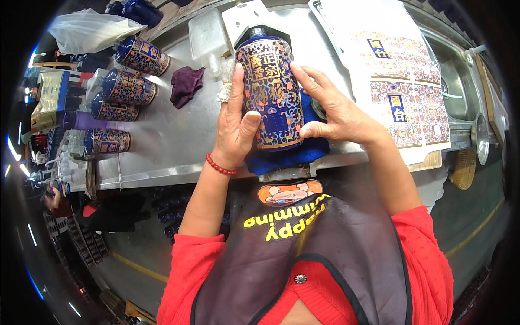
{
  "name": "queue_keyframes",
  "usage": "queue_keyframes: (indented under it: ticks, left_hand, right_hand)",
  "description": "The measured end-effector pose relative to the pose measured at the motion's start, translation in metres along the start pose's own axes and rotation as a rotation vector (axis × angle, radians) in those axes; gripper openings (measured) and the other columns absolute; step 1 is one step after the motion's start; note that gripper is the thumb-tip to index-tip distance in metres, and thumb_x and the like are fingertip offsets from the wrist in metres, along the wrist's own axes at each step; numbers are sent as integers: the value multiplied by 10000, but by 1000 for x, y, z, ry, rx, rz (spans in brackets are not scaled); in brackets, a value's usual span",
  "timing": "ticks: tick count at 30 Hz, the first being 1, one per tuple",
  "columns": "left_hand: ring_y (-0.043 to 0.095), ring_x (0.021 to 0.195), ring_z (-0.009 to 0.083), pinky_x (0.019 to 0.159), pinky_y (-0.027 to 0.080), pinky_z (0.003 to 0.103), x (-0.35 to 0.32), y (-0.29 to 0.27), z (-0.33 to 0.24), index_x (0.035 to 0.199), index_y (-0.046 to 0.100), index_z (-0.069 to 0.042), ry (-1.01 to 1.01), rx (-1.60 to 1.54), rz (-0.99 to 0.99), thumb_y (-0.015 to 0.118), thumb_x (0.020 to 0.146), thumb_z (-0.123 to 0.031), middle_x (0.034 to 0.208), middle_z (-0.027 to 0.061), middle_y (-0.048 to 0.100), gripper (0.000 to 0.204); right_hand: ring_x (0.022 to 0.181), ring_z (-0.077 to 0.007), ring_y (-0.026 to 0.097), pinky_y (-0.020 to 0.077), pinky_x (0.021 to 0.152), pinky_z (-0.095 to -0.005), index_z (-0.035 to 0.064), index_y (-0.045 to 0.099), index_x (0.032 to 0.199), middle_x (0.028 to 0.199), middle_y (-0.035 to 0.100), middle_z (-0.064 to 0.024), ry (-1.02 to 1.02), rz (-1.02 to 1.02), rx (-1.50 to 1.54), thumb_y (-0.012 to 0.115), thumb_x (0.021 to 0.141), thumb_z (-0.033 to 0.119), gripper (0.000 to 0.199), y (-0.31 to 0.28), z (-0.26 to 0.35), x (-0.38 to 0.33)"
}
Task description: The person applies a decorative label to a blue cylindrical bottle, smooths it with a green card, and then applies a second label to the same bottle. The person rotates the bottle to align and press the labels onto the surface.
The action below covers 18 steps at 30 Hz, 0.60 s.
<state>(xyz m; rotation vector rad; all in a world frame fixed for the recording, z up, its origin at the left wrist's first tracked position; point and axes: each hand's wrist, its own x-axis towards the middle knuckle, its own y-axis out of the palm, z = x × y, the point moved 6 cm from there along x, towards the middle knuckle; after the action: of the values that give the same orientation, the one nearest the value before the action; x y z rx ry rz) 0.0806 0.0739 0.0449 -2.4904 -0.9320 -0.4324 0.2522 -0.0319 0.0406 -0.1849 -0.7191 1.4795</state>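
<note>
A dark blue bottle (271, 100) with a colourful floral pattern and a gold-lettered panel lies in front of me, its neck pointing away. My left hand (234, 122) lies along its left side, fingers stretched and thumb on its front. On the right side, my right hand (338, 111) touches it with fingertips above and thumb near the base. The bottle is held between both hands. Under its lower end is a blue cloth (317, 149) at the bench's near edge. Patterned decal sheets (398, 92) spread out to the right.
Several similar bottles (130, 86) stand at the left of the metal bench (157, 146). A crumpled purple cloth (187, 85) and a clear plastic box (207, 39) lie between them and my hands. A sink (457, 86) and a metal bowl (480, 138) are at the far right.
</note>
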Motion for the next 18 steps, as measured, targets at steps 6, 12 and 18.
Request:
queue_keyframes:
  ticks: [6,12,18]
  left_hand:
    - [346,1487,352,1214,257,418,-4,-4,5,1603,241,26,-25,49,3,492,1030,-570,1596,251,354,864]
    - [380,1465,367,1200,284,414,-3,-5,4,1597,240,42,-7,135,10,483,1034,-561,1577,272,373,860]
    - [453,1406,386,1171,326,415,-1,-4,-6,1588,236,62,28,173,9,469,1039,-542,1533,289,425,848]
  right_hand:
    - [1472,-378,330,279,1216,-445,105,239,1633,1581,320,-210,58,12,-10,813,790,531,1106,1,0,-1]
    - [1454,-375,357,308,1202,-445,106,243,1631,1561,342,-209,63,13,4,830,784,504,1105,1,-4,-2]
    - [1443,-398,364,314,1196,-451,64,233,1622,1553,340,-235,69,36,-34,824,768,543,1144,-4,4,-1]
